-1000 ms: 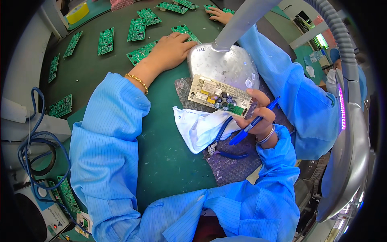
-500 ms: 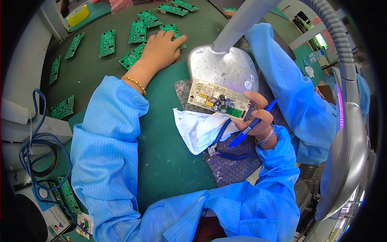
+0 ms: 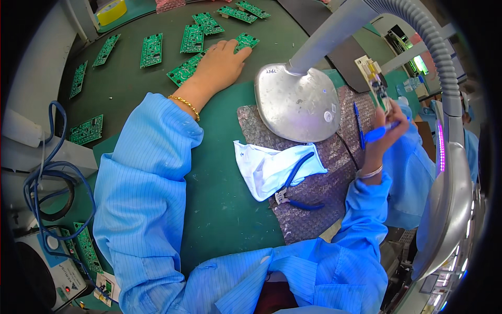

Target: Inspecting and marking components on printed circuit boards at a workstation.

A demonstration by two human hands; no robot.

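Observation:
My left hand (image 3: 219, 65) lies over green circuit boards at the far side of the table, fingers stretched and thumb apart. One green circuit board (image 3: 246, 42) shows beyond its fingertips, another (image 3: 184, 71) beside the wrist. My right hand (image 3: 389, 137), raised at the right, grips a cream circuit board (image 3: 372, 78) with components, tilted nearly upright and blurred. A blue pen (image 3: 379, 133) is also in this hand, across the fingers. Below and left of it, a white cloth (image 3: 261, 167) and blue-handled cutters (image 3: 303, 205) lie on bubble wrap (image 3: 293, 225).
A grey lamp base (image 3: 298, 102) stands mid-table, its arm rising right. A second blue pen (image 3: 359, 125) lies beside it. More green boards (image 3: 151, 51) are spread far left. Blue cables (image 3: 52, 172) hang left above a white device (image 3: 57, 267). A co-worker's blue sleeve (image 3: 410, 186) is at the right.
My right hand has carried the cream circuit board and pen to the right and away, from in front of the lamp base. My left hand stays by the green boards.

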